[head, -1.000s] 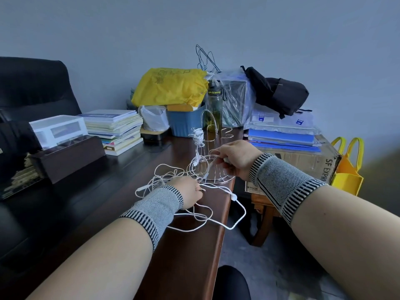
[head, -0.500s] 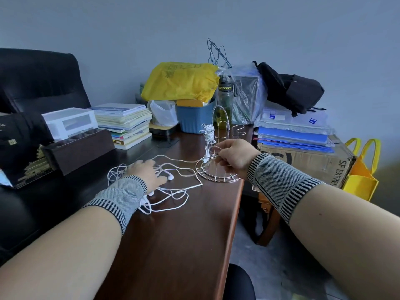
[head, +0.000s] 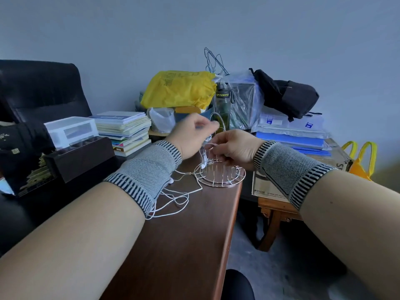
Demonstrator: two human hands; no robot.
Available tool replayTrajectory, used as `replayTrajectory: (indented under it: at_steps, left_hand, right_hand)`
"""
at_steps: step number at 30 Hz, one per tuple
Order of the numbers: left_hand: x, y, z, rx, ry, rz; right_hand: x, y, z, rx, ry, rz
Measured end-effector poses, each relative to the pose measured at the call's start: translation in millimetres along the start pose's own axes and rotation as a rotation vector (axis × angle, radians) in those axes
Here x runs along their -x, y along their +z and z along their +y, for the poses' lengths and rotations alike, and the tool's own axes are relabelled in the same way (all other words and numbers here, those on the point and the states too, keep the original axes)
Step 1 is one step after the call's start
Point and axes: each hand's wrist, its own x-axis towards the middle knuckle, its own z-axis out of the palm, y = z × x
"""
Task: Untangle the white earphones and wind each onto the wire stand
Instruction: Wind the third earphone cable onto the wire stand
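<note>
Winding a cord onto the stand at the desk's right edge.

Going left to right: loose earphones (head: 173,198) lie in loops on the desk (head: 173,245), one strand rising to our left hand (head: 192,135), blurred, fingers curled as if pinching the cord. Our right hand (head: 234,148) pinches a cord just above the stand (head: 220,172), which sits at the right edge. We judge a winding turn is in hand; next we need slack fed from the left while the right loops it round the upright.
</note>
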Motion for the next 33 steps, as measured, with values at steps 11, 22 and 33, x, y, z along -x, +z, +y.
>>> replayTrajectory:
  at_steps: [11, 22, 33]
  left_hand:
    - [-0.2, -1.1, 6.7, 0.092, -0.138, -0.334]
    - [-5.6, -13.1, 17.6, 0.104, -0.154, -0.278]
    - [-13.3, -13.9, 7.3, 0.169, -0.215, -0.253]
  right_hand:
    - [29.3, -61.5, -2.9, -0.363, 0.088, 0.127]
    - [39.1, -73.3, -4.5, -0.513, 0.064, 0.299]
    - [46.9, -89.7, 14.3, -0.506, 0.085, 0.458]
